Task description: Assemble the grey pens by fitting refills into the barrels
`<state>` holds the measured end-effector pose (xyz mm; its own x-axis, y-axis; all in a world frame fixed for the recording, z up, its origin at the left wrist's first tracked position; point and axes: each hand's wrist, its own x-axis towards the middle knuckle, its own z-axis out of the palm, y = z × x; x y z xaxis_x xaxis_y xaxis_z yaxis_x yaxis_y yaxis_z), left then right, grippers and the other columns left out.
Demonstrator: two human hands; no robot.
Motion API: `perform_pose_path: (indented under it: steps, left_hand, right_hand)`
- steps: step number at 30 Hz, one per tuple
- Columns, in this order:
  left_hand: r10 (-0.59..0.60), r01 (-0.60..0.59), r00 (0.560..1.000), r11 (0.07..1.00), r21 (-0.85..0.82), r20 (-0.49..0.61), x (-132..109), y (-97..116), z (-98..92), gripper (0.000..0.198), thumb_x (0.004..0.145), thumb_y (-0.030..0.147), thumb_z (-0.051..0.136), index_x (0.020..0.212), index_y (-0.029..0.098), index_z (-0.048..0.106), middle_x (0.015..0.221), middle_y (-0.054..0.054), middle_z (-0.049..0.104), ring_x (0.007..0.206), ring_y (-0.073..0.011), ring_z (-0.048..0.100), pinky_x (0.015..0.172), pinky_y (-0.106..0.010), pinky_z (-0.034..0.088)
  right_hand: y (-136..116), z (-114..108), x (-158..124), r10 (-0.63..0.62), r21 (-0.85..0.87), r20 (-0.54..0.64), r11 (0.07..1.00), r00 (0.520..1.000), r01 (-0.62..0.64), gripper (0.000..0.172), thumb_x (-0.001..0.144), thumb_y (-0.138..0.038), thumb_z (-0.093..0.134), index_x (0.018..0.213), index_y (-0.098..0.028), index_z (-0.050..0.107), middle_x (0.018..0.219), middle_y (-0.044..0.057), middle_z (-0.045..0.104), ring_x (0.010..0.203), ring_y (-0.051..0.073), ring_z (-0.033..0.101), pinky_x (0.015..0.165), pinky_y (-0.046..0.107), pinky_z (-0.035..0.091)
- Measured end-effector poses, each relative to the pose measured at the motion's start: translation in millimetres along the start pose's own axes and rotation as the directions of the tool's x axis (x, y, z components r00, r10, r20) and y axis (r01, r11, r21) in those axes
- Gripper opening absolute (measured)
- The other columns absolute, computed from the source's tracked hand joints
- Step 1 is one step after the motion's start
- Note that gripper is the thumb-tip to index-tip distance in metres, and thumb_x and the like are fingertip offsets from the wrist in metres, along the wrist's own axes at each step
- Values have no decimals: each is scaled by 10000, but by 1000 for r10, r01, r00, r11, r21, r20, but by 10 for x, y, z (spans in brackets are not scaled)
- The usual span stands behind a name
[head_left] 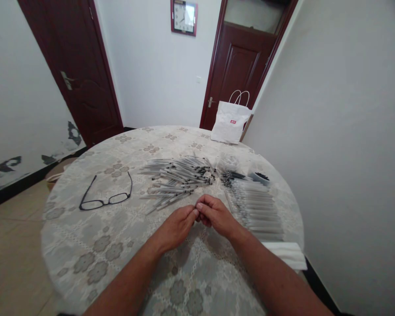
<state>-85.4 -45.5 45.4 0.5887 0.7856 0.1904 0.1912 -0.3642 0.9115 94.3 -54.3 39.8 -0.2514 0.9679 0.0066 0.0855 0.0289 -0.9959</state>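
My left hand (181, 223) and my right hand (214, 215) meet fingertip to fingertip over the near middle of the table. Both are closed in a pinch; whatever sits between the fingers is too small and hidden to name. Just beyond them lies a loose pile of slim grey-white pens (174, 173) with dark tips, most of those tips pointing right. To the right of my right hand, a row of translucent white tubes (258, 206) lies side by side. Small black parts (232, 177) are heaped at the far end of that row.
Black-framed glasses (108, 200) lie open on the left. A small tub of black pieces (260, 177) stands beside a clear plastic bag (228, 162). A white paper bag (231, 123) stands at the far edge. Folded white material (285, 253) lies by my right forearm. A patterned cloth (102, 259) covers the round table.
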Motion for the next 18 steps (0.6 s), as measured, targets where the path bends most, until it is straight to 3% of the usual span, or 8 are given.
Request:
perform_pose_path:
  steps: [5,8,10,14,18]
  left_hand:
    - [21,-20,998,999,34,-52,-9,34,-6,347,1019,421,418,845,211,633,868,-38,684,828,-204,608,817,-292,454]
    - [51,-51,999,999,-8,-4,-14,30,-7,341,1027,434,396,946,215,645,956,-43,685,901,-204,603,880,-304,458]
    - [-4,4,1000,999,-38,11,-19,5,-11,352,1020,464,394,969,213,636,901,-31,652,833,-189,583,806,-299,473]
    - [-267,259,963,946,-194,-18,-21,-80,-27,314,975,439,407,994,206,616,676,32,498,557,-135,450,523,-250,377]
    - [-347,312,937,879,-360,-33,-6,-103,-29,287,884,383,499,1047,180,620,753,1,595,534,-123,509,498,-246,390]
  right_hand:
    - [11,29,-13,-90,-27,-76,996,993,88,291,920,-479,632,865,-197,585,685,-24,624,531,90,504,478,196,366]
    - [34,-15,21,-19,161,-86,986,996,33,320,882,-510,663,859,-210,551,621,-53,577,469,86,463,424,190,317]
    - [45,-62,48,17,201,-77,980,997,-1,327,862,-516,677,868,-214,553,605,-62,561,451,89,451,408,191,306]
    - [-40,-202,43,-17,-120,-121,993,992,2,275,897,-468,624,903,-196,660,557,-63,522,458,102,443,441,211,339]
    - [-291,-497,23,-71,-566,-41,824,997,35,224,896,-354,590,873,-183,732,678,-10,639,597,131,563,571,237,411]
